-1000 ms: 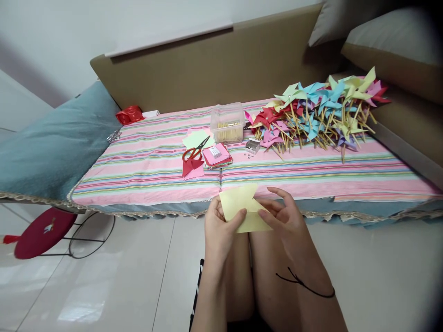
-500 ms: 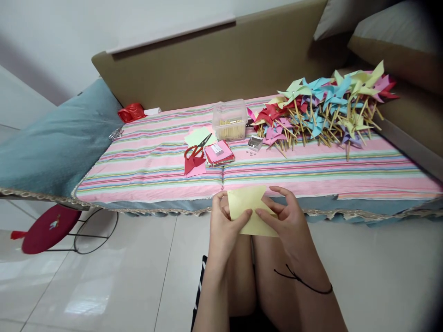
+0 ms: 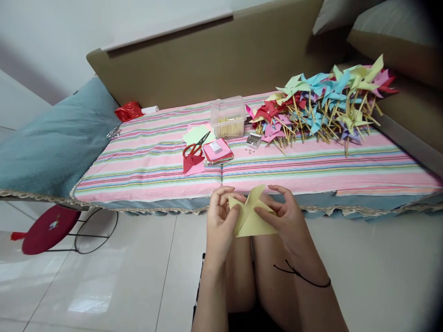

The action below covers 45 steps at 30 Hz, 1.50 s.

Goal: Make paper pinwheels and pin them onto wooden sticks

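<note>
A yellow sheet of paper (image 3: 254, 223) with slits cut toward its middle is held above my lap, one of its upper points lifted and curling. My left hand (image 3: 221, 221) pinches its left side between thumb and fingers. On the right side, my right hand (image 3: 285, 219) grips it, thumb on the face near the centre and fingers behind. Beyond them on the striped cloth lie orange-handled scissors (image 3: 195, 146), a stack of coloured paper squares (image 3: 218, 153) and a small clear box (image 3: 254, 140) with tiny pins beside it.
Many finished paper pinwheels (image 3: 321, 103) on sticks are heaped at the right. A clear plastic tub (image 3: 228, 117) holds sticks. A red plastic bag (image 3: 128, 111) rests at the far left of the striped cloth (image 3: 155, 166). On the floor at left is a red round stool (image 3: 51, 229).
The paper's slits have opened and an upper point now curls up from the sheet. My left hand has shifted slightly, its fingers now at the paper's upper left corner.
</note>
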### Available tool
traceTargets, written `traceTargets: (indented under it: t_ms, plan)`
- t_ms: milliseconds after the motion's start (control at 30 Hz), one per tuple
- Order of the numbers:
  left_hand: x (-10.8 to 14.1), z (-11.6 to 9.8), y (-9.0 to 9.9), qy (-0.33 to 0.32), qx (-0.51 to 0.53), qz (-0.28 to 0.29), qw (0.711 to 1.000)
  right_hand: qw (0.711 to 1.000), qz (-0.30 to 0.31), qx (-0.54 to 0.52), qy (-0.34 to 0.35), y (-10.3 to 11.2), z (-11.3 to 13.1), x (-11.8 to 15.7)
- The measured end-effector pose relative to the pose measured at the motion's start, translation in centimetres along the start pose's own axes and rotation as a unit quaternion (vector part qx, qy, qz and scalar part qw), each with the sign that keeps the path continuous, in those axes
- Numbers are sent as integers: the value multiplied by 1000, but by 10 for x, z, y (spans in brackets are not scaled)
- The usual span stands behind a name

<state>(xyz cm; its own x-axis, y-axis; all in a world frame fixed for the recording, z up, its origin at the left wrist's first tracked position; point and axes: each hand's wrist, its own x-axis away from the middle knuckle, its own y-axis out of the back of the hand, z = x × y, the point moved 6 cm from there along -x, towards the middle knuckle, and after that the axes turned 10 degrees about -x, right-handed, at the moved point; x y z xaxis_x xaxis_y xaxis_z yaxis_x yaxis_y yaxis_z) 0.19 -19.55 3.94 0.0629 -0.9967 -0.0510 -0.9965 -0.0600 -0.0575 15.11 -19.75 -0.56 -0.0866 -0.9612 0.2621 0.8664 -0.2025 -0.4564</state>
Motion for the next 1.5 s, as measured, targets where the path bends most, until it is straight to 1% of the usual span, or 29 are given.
traceTargets:
  t_ms: [233,400,533,633,767,900,1000,1133,1200,1367,1433,1500]
  plan:
    - [-1,2,-2,24,-6,-6,1000,999,24,20,7,-1,1,-1]
    - [-2,-2,0,-14,-44,-9,999,999,42,27,12,-4,1,1]
    - [-3,4,0,-11,-47,4,999,999,36,27,22,-7,5,5]
    - [-3,7,1,-5,-66,2,998,999,33,33,25,-8,5,6]
    - [-3,9,4,15,-64,-23,998,998,45,36,20,-9,3,6]
    - [-4,12,8,46,-25,-35,998,997,51,46,16,-8,3,6]
    - [-4,16,10,83,9,-21,996,997,54,51,13,-7,4,6]
    - [-2,20,12,114,33,20,993,997,57,55,5,-7,5,7]
    - [-2,17,13,100,18,40,994,997,57,55,2,-8,5,7]
    - [-3,6,12,39,-39,86,995,997,42,64,5,-4,4,6]
    - [-4,4,12,22,-61,92,994,997,42,68,8,-3,5,6]
    - [-5,4,12,9,-75,84,994,997,42,70,11,-2,5,6]
